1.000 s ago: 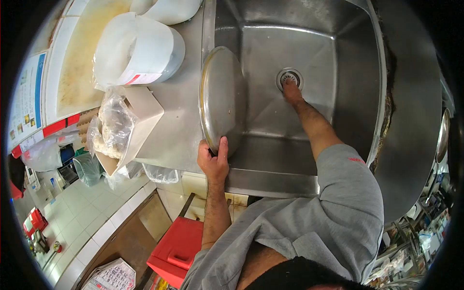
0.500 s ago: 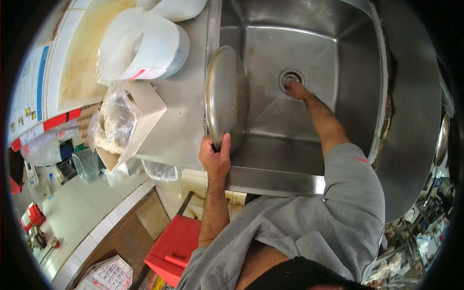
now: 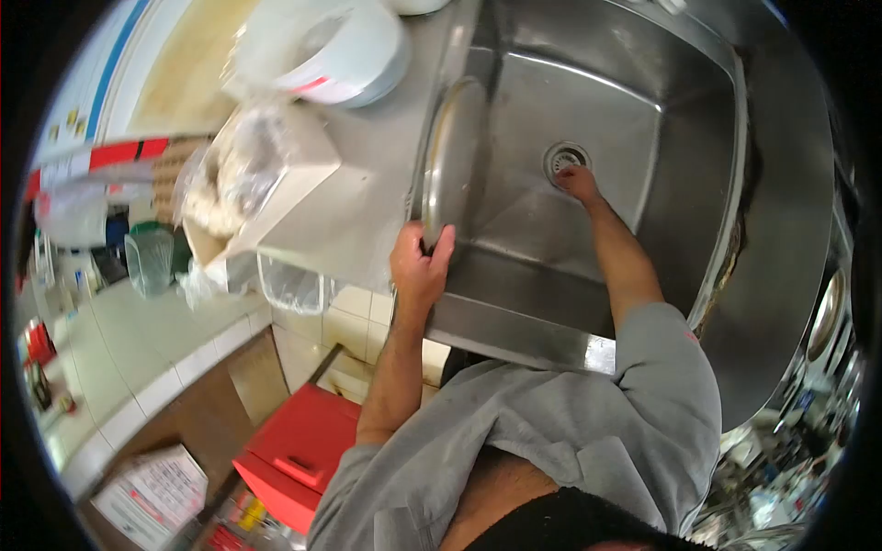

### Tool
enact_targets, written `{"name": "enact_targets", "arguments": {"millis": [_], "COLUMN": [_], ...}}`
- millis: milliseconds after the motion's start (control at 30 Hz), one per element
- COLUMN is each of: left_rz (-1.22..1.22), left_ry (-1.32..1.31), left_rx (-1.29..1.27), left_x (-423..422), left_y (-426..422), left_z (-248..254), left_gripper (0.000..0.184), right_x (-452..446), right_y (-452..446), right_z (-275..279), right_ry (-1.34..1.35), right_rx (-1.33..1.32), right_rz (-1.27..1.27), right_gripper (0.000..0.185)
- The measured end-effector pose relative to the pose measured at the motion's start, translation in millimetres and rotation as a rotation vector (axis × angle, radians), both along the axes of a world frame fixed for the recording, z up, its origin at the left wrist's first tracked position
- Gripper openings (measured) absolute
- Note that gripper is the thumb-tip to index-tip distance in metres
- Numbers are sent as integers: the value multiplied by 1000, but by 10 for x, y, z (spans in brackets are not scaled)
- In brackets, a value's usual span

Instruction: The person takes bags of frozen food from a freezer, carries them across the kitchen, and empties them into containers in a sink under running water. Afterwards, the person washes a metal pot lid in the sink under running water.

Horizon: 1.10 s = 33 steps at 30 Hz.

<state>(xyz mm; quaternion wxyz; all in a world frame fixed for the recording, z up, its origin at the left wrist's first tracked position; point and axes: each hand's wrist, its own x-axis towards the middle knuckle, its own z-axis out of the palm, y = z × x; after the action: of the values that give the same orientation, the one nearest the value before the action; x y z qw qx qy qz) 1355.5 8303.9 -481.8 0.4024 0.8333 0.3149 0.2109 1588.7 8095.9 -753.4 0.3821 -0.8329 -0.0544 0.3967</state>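
My left hand [image 3: 422, 262] grips the near edge of a large round metal basin [image 3: 457, 151], thumb on one side and fingers on the other. The basin is tilted up on its side along the left wall of the steel sink [image 3: 533, 220]. Down at the sink floor, my right hand [image 3: 578, 183] is at the drain strainer [image 3: 564, 162], its fingers drawn together at the lower right of the drain. Whether those fingertips hold anything is too small to make out.
Left of the sink, a white bucket [image 3: 363, 55] and an open box [image 3: 294, 174] with a plastic bag stand on the steel counter [image 3: 367, 197]. A red bin [image 3: 303, 441] is below. Metal utensils [image 3: 827, 317] hang at the far right.
The view has turned and shifted, so the sink appears further right. My right hand has drawn slightly back from the drain's centre. The basin looks more edge-on, still in my left hand.
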Motion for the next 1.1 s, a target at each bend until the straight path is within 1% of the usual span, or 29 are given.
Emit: {"name": "enact_targets", "arguments": {"millis": [67, 100, 133, 167, 200, 267, 300, 367, 400, 433, 467, 500, 533, 567, 600, 633, 667, 700, 733, 767, 800, 867, 900, 967, 1033, 1067, 1100], "left_rz": [-58, -86, -83, -90, -100, -125, -94, -131, -117, -134, -153, -149, -176, -209, -225, -192, -172, -223, -198, -180, -241, -175, -212, -221, -234, -219, -250], "left_ry": [35, -23, -26, -54, -63, -60, -75, -129, -145, -202, -256, -266, -372, -479, -491, -274, -54, -65, -126, -190, -210, -148, -163, -109, -140, -157, -162], "left_rx": [-6, 19, 33, -42, -44, 46, 51, -7, -3, 90, 183, 187, 189, 191, 187, 39, -105, -113, -30, 50, 47, 104, 98, 117, 131, 137, 142], "left_x": [10, -18, -27, -53, -53, -50, -52, -80, -74, -71, -70, -58, -32, -34, -82, -127, -157, -145, -99, -65, -42, -51, -58, -43, -26, -35, -38], "left_y": [15, 31, 28, 34, 48, 82, 89, 114, 118, 127, 131, 136, 144, 163, 170, 161, 125, 93, 105, 116, 117, 98, 94, 115, 111, 92, 85], "left_z": [60, -32, 32, -7, 26, -18, -23, -19, -56, -103, -147, -171, -187, -168, -99, 5, 74, 32, -52, -98, -75, -57, -70, -149, -91, -63, -24], "left_gripper": [21, 23, 23, 23, 22, 22, 22, 22, 22, 21, 20, 20, 20, 20, 20, 19, 19, 19, 20, 21, 21, 22, 22, 22, 22, 22, 22], "right_x": [77, 103, 146, 189, 224, 172, 68, -359, -578, -835, -1078, -1334, -1647, -1945, -2257, -2567, -2858, -3099, -3134, -3120, -3108, -2771, -2591, -2123, -1470, -1167, -832], "right_y": [-29, 16, 72, 159, 270, 523, 660, 1041, 1254, 1466, 1696, 1943, 2174, 2460, 2736, 3061, 3446, 3550, 3612, 3497, 3370, 3077, 2874, 2527, 2120, 1888, 1675], "right_z": [43, 283, 648, 990, 1352, 2115, 2557, 3453, 3797, 4098, 4328, 4531, 4726, 4740, 4684, 4415, 4025, 3664, 3480, 3535, 3579, 3617, 3633, 3592, 3463, 3494, 3453], "right_ry": [202, 193, 188, 155, 121, 113, 106, 73, 61, 50, 49, 47, 191, 171, 257, 494, 592, -220, -1026, -658, -289, -362, -397, -297, -352, -426, -433], "right_rx": [202, 254, 304, 343, 380, 552, 553, 645, 763, 876, 918, 954, 915, 912, 887, 978, 1033, 921, 677, 806, 931, 909, 917, 764, 740, 687, 626], "right_rz": [-130, -153, -174, -129, -92, 3, 37, 297, 496, 694, 875, 1054, 1132, 1257, 1267, 1172, 1121, 1247, 1249, 1272, 1267, 1145, 1067, 713, 418, 312, 183], "right_gripper": [14, 14, 14, 14, 15, 15, 15, 14, 13, 12, 11, 10, 13, 14, 15, 16, 25, 28, 32, 34, 36, 36, 37, 33, 29, 26, 25]}}
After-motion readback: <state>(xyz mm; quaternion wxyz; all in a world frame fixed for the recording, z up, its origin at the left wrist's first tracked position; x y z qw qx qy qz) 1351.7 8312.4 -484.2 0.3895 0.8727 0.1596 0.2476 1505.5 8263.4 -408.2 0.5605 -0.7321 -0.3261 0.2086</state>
